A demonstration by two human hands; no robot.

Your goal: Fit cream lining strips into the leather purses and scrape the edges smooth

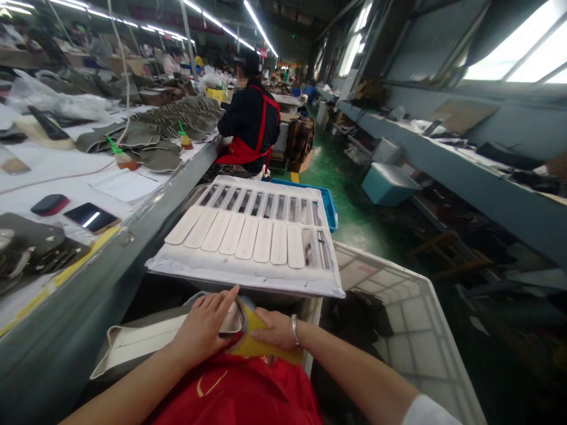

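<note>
My left hand lies flat with fingers stretched out on a pale shoe piece resting on a yellow sheet over my red apron. My right hand, a silver bracelet on its wrist, presses its closed fingers onto the yellow sheet beside the piece. A long white strip lies under my left forearm. Just beyond my hands sits a white slotted tray with several cream insole-shaped strips laid in a row.
A long grey workbench runs along the left, carrying a phone, glue bottles and stacks of grey shoe pieces. A co-worker in a red apron sits ahead. White crate at right, blue bins beyond.
</note>
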